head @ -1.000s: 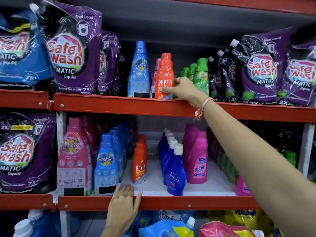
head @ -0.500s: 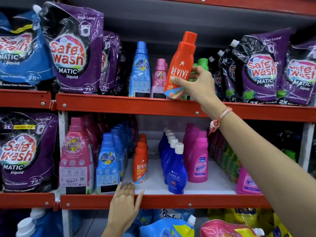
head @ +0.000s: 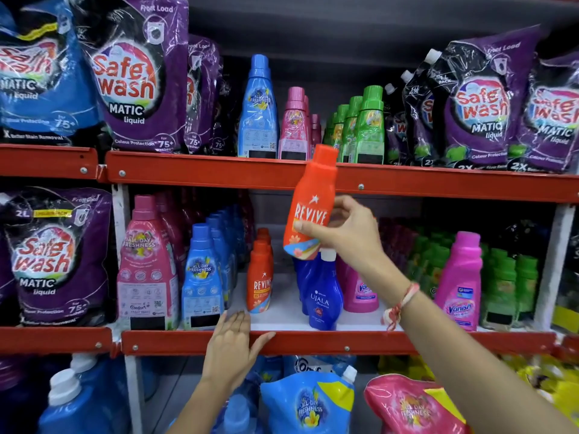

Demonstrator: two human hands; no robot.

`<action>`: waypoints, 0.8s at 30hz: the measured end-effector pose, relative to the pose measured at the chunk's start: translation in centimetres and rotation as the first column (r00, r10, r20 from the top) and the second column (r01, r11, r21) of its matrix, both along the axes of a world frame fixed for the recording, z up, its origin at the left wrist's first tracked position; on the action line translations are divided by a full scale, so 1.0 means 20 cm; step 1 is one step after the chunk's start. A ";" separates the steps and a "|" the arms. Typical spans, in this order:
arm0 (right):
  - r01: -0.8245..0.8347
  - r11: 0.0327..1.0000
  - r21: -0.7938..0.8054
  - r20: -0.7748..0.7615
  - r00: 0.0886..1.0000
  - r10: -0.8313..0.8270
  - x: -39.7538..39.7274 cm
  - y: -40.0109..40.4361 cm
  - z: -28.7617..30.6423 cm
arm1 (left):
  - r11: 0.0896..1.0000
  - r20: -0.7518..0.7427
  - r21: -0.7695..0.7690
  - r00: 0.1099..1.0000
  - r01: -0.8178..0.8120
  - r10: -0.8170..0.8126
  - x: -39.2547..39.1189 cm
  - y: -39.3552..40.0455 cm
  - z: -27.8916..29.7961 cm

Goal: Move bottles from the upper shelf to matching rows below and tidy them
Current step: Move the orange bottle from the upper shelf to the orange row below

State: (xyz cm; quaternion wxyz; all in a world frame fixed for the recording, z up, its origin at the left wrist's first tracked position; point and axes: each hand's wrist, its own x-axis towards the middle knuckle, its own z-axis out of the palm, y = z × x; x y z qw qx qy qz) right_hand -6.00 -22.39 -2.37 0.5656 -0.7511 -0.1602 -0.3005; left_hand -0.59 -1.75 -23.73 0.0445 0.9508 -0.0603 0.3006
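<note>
My right hand [head: 344, 233] grips an orange Revive bottle [head: 310, 195], tilted a little, in front of the upper shelf's red rail and above the blue Ujala bottles [head: 322, 296]. On the lower shelf [head: 313, 343] a row of matching orange Revive bottles [head: 260, 277] stands to the lower left of the held one. My left hand [head: 233, 346] lies flat, fingers spread, on the lower shelf's front rail just below that row. On the upper shelf [head: 188, 173] stand a blue bottle [head: 257, 108], pink bottles [head: 294, 126] and green bottles [head: 366, 126].
Purple Safewash pouches [head: 134, 76] fill the upper shelf's left and right ends. The lower shelf holds rows of pink [head: 145, 267] and blue [head: 202, 277] All Day Freshness bottles, pink Vanish bottles [head: 460, 280] and green bottles [head: 504, 286]. Refill pouches [head: 310, 402] lie on the bottom shelf.
My right hand lifted the orange Revive bottle off the upper shelf and brought it down in front of the rail towards the lower shelf. My left hand stayed on the lower rail.
</note>
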 end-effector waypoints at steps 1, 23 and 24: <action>0.003 1.000 -0.008 -0.027 1.000 -0.004 0.01 0.01 -0.05 | 1.000 -0.002 0.005 1.000 0.004 -0.004 0.01 0.00 0.00; 0.087 0.961 -0.263 -0.339 0.924 -0.176 0.37 0.32 -0.66 | 0.999 -0.032 0.051 0.999 -0.013 0.014 0.08 0.02 -0.06; 0.086 0.959 -0.271 -0.343 0.922 -0.180 0.38 0.33 -0.67 | 0.999 -0.042 0.042 0.999 -0.010 0.011 0.08 0.02 -0.06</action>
